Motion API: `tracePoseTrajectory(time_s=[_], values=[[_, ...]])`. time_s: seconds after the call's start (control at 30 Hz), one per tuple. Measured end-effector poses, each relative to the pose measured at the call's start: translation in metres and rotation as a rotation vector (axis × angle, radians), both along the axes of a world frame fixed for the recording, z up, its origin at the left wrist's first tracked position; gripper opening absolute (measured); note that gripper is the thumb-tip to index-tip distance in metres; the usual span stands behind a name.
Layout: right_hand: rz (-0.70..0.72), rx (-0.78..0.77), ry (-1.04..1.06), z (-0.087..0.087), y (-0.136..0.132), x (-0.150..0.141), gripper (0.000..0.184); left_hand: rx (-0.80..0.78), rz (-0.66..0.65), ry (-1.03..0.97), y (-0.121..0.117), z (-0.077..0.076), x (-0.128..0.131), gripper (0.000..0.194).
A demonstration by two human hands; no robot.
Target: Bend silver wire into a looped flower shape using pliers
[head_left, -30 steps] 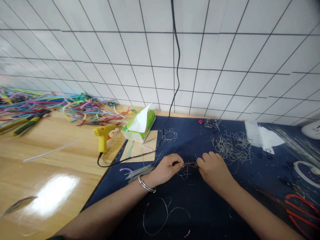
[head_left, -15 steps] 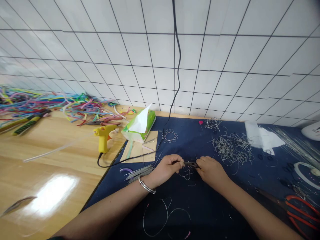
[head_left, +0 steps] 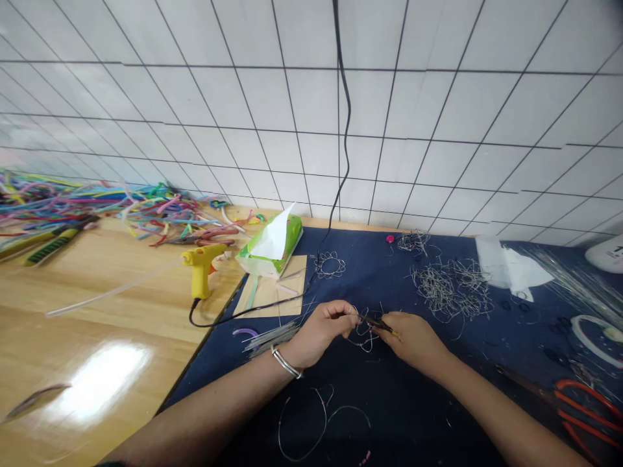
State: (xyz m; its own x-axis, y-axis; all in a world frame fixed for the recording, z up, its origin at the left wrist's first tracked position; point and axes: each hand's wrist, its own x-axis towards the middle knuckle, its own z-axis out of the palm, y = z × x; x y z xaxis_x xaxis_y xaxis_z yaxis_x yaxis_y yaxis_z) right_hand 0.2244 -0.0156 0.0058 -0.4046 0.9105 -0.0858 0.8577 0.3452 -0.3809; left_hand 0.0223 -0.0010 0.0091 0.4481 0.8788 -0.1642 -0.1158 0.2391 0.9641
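My left hand [head_left: 333,324] pinches a looped wire piece [head_left: 364,340] between thumb and fingers; its thin loops hang between my two hands over the dark blue cloth. In my right hand [head_left: 411,334] are small dark pliers [head_left: 374,321], with a bit of yellow handle showing. Their tip points left and reaches the wire close to my left fingertips. Whether the jaws grip the wire is too small to tell. Below my hands lies a larger loop of thin wire [head_left: 325,415]. A flower-shaped wire ring [head_left: 331,264] lies farther back.
Left of the cloth stand a yellow glue gun [head_left: 200,269] with a black cord and a green tissue box [head_left: 272,243]. Cut wires [head_left: 272,337] lie by my left wrist. Tangled wire [head_left: 450,288] and orange-handled scissors [head_left: 584,408] are on the right. Colourful pipe cleaners [head_left: 146,207] pile up back left.
The pliers have tilted, their handle end now lower, and more of them shows. My right hand has turned slightly with them. My left hand keeps nearly the same place.
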Motion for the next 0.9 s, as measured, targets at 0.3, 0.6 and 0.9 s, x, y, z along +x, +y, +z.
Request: tracePoseTrajectory(time_s=[0.3,0.6,0.9], values=[[-0.032,0.097,-0.020,-0.0083,-0.0017,-0.0043,0.028,-0.088,-0.028,-0.064,0.0026,-0.0004,-0.0017,0.013],[0.013,0.177,-0.033,-0.0063,-0.0024,-0.0036,0.022,0.026,-0.003,0.065,0.0018,-0.0018,-0.0015,0.009],[0.018,0.482,-0.171,-0.0036,-0.0014,-0.0023,0.014,0.083,0.019,0.190,0.0023,-0.0041,-0.0010,0.013]])
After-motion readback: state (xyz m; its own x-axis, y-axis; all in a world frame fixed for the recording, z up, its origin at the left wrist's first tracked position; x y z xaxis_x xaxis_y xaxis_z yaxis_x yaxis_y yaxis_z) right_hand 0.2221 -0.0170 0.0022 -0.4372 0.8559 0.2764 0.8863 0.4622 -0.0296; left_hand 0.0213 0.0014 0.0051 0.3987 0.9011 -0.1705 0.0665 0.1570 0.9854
